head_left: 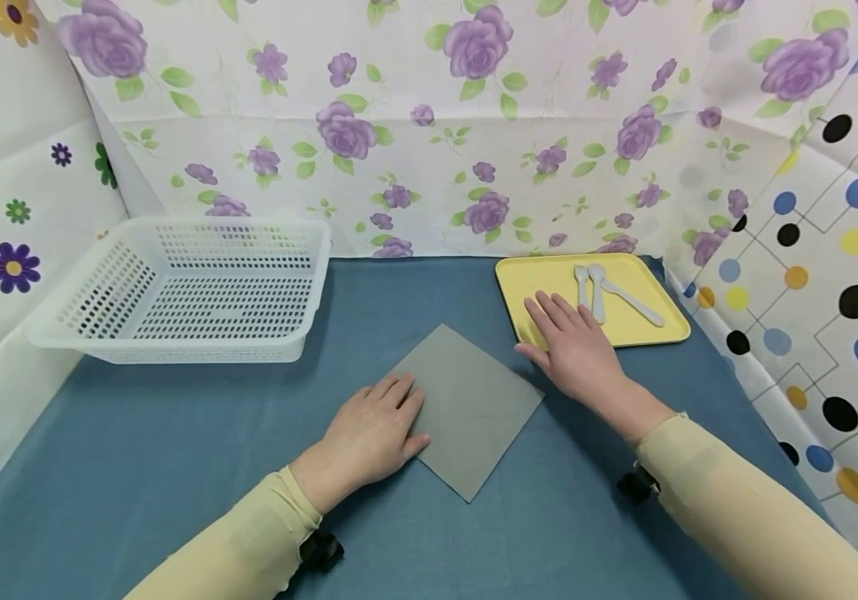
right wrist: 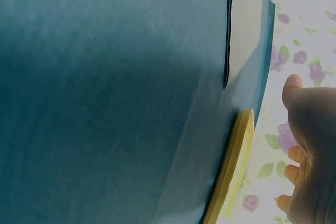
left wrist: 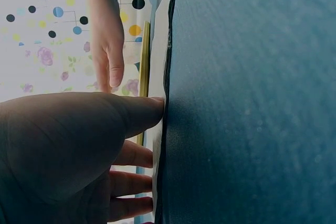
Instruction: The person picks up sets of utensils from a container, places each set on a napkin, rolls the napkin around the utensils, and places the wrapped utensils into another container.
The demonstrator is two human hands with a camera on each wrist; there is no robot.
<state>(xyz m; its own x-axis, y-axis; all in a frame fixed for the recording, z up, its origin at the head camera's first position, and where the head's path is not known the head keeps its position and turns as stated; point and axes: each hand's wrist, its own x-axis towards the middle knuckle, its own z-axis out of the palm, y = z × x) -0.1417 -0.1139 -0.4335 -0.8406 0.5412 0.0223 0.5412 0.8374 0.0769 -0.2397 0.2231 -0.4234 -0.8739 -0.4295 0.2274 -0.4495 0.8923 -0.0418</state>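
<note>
Cloth point(head_left: 481, 408) likely wants light, even pressure from the left hand point(head_left: 368, 431), its grip released; the right hand point(head_left: 580, 354), grasping nothing, should avoid nudging the tray point(head_left: 537, 282).

Grey sheet point(head_left: 474, 408), yellow tray point(head_left: 537, 282), grey cutlery point(head_left: 598, 298), white basket point(head_left: 196, 351), blue tablecloth point(head_left: 196, 450), purple-flowered white backdrop point(head_left: 413, 75).

1. left arm point(head_left: 244, 533) angles in from the bottom left, pale yellow sleeve point(head_left: 267, 517) running down to about the wrist point(head_left: 316, 475)
2. left hand point(head_left: 371, 429) is palm down, fingers pretty much straight, thumb stuck out to the side
3. right arm point(head_left: 766, 508) angles in from the bottom right, same kinda sleeve
4. right hand point(head_left: 574, 348) is palm down too but hovering, fingers stretched forward and a bit leftward, thumb splayed away from them
</note>
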